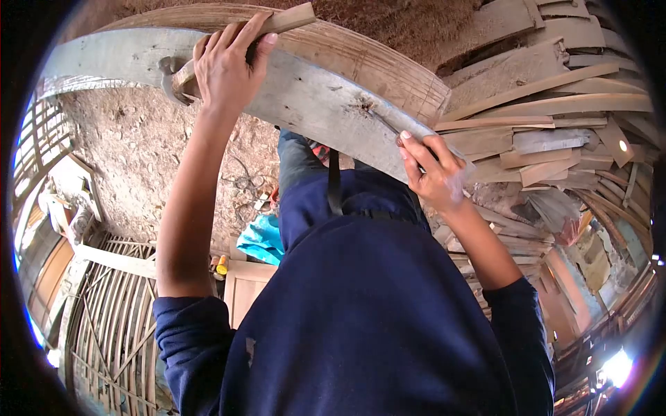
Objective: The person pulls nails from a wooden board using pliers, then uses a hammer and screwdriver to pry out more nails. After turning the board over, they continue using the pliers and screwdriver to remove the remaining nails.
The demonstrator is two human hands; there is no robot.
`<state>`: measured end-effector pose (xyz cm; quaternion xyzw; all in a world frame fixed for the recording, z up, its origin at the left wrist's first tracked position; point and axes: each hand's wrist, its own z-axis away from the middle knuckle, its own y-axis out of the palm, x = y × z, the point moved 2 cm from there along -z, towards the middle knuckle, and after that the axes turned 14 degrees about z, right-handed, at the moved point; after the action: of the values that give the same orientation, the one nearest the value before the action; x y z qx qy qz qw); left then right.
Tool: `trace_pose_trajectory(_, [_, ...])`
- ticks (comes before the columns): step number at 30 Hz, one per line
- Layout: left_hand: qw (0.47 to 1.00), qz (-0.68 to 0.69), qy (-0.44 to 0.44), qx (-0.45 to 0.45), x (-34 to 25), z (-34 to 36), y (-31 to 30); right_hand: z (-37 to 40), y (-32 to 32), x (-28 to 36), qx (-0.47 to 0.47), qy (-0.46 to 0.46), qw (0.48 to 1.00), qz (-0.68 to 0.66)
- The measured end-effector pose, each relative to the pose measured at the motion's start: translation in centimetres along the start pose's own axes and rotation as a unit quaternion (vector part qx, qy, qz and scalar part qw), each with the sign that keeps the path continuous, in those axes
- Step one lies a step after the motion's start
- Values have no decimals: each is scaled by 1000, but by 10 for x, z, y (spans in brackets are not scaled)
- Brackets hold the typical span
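Head view: hammer (182, 78) is gripped by left hand (227, 73), fingers curled over its handle (291, 19); thin metal tool (384, 123) is pinched by right hand (438, 173), tip at rough patch (362, 104) (dark, chipped) on grey board (312, 90) across the legs (300, 156).

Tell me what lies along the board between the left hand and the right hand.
In the head view, the board has a rough dark spot there, with a thin tool pointing at it from the right hand.
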<state>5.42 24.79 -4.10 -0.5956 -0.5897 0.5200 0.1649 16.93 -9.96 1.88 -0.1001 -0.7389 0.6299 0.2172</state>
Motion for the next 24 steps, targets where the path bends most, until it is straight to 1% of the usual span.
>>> trace_pose_trajectory(2, [1000,-6,-2,5,1,-2,-1,2,6,-2,-44,-17,999,1])
trace_pose_trajectory(3, [1000,-1,-1,1,1,-2,-1,4,5,-2,-46,-16,999,2])
trace_pose_trajectory(5, [1000,4,3,-2,-1,-2,-1,-6,-7,3,-11,4,1000,-17])
trace_pose_trajectory(6, [1000,4,-1,4,-1,-2,-2,-17,-21,5,-14,3,1000,-18])
trace_pose_trajectory(8, [1000,2,-7,12,0,-2,-3,-45,-51,15,159,14,987,14])
trace_pose_trajectory(9, [1000,-5,-3,15,0,-1,-3,-54,-58,21,161,16,987,13])
trace_pose_trajectory(11, [1000,-13,2,12,0,-5,-3,-72,-62,28,208,33,977,12])
trace_pose_trajectory(12, [1000,-9,0,10,-1,-4,-4,-72,-61,30,210,31,977,13])
trace_pose_trajectory(14, [1000,-4,-8,6,-2,-4,-4,-65,-57,30,187,99,975,-61])
trace_pose_trajectory(15, [1000,5,-9,6,-3,-4,-4,-61,-54,31,190,94,975,-60])
trace_pose_trajectory(17, [1000,12,-10,6,-1,-5,-5,-50,-46,29,128,117,981,-81])
trace_pose_trajectory(18, [1000,9,-13,9,-2,-5,-5,-43,-41,29,131,118,981,-82])
trace_pose_trajectory(20, [1000,8,-14,17,-3,-5,-3,-29,-32,27,89,149,976,-128])
trace_pose_trajectory(22, [1000,11,-10,12,-2,-5,-3,-18,-24,26,85,152,976,-129])
trace_pose_trajectory(24, [1000,6,-11,17,0,-4,-1,-11,-16,24,57,161,975,-142])
